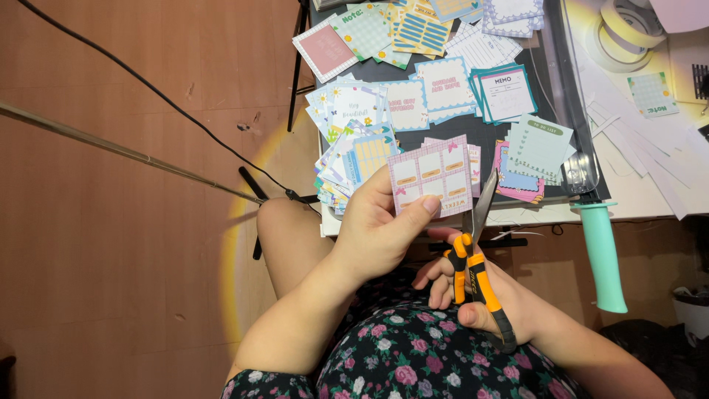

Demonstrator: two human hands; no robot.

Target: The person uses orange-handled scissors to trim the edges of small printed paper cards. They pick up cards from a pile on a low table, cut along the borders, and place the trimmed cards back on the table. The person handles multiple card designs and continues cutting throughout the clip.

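The left hand (380,229) pinches a pink card (430,177) by its lower edge, thumb across the front and fingers behind, holding it upright over the lap. The card carries a grid of small boxes in two rows. The right hand (473,295) is closed around the orange-and-black handles of the scissors (476,262), fingers through the loops. The blades point up and lie along the card's right edge, touching it or just beside it; how far they are parted cannot be told.

Below the hands is a dark dress (413,355) with a flower print. Just beyond the card, on a dark mat (473,133), lie many more printed cards: a fanned stack of blue and yellow ones (351,148) to the left, a green list sheet (539,148) to the right, a teal-edged memo card (506,92) farther back, and a pink one (325,48) near the far left corner. A tool with a mint-green handle (602,255) hangs over the desk edge at right. White paper strips (642,155) are scattered on the desk's right side, with tape rolls (624,29) behind them. A black cable (148,89) runs across the brown floor (111,258) at left.
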